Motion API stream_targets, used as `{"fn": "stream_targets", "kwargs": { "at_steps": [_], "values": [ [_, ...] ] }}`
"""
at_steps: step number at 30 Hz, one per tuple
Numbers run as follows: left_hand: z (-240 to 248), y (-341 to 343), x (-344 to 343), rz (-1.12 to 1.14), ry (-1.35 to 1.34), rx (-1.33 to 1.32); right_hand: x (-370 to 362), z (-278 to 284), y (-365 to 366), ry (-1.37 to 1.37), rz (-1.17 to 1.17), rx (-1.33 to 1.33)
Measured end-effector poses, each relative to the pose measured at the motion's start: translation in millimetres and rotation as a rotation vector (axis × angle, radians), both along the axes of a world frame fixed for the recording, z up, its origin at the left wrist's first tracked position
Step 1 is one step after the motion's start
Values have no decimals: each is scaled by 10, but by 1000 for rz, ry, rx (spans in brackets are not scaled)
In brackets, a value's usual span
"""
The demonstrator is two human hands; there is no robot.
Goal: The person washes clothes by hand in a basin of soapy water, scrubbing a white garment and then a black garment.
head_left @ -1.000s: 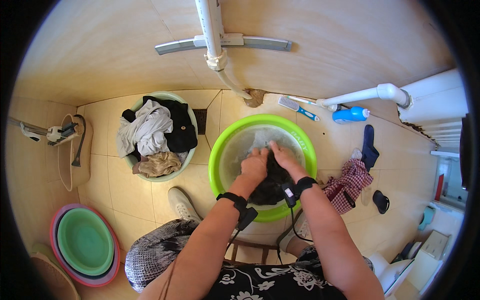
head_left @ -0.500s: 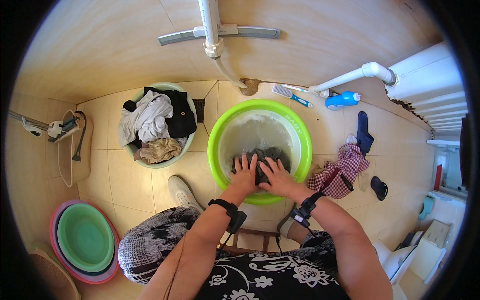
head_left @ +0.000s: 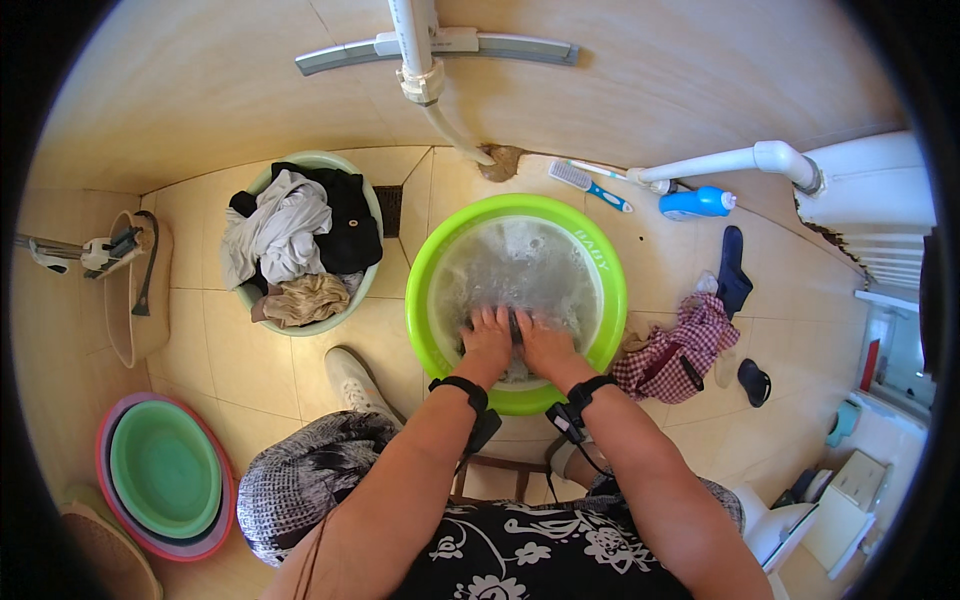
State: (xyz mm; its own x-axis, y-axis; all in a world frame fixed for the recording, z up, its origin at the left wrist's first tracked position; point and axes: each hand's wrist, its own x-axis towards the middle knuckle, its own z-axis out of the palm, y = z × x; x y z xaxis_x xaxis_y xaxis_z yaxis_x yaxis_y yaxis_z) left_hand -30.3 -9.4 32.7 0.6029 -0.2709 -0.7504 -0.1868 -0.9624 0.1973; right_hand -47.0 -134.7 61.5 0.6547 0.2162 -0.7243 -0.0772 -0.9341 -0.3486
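Both my hands are pressed down into cloudy, bubbly water in a round basin with a lime-green rim (head_left: 417,290). A dark wet garment (head_left: 515,328) lies mostly under the water beneath them. My left hand (head_left: 486,345) rests on its left part, fingers stretched forward and slightly apart, tips dipped in. Close beside it, my right hand (head_left: 546,348) pushes on the garment with fingers extended; their tips are blurred and partly under water. The rest of the garment is hidden by suds.
A tub (head_left: 375,285) of grey, black and tan clothes stands at left; nested basins (head_left: 165,470) lie nearer. A scrub brush (head_left: 592,187), a blue bottle (head_left: 697,202), a checked cloth (head_left: 680,345) and dark slippers (head_left: 734,270) lie at right. A drain grate (head_left: 388,210) is behind.
My hands have pushed lower into the water, and the dark garment has sunk mostly out of sight. More bubbles and ripples cover the surface. The whole view has shifted slightly.
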Motion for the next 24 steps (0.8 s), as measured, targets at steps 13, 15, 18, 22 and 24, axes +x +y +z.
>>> {"fn": "stream_targets", "kwargs": {
  "at_steps": [13, 15, 18, 22, 24],
  "values": [
    [572, 235, 250, 226, -228, -553, 147, 388, -180, -284, -317, 50],
    [686, 314, 335, 294, -240, -669, 207, 685, -184, -249, -592, 326],
    [981, 244, 465, 475, -114, -994, 246, 1208, -288, -356, -534, 512],
    [1814, 109, 449, 648, 143, -1337, 203, 1801, -281, -604, -253, 520],
    [2146, 167, 440, 608, 95, -1367, 180, 2194, -164, -559, -325, 410]
  ]
}}
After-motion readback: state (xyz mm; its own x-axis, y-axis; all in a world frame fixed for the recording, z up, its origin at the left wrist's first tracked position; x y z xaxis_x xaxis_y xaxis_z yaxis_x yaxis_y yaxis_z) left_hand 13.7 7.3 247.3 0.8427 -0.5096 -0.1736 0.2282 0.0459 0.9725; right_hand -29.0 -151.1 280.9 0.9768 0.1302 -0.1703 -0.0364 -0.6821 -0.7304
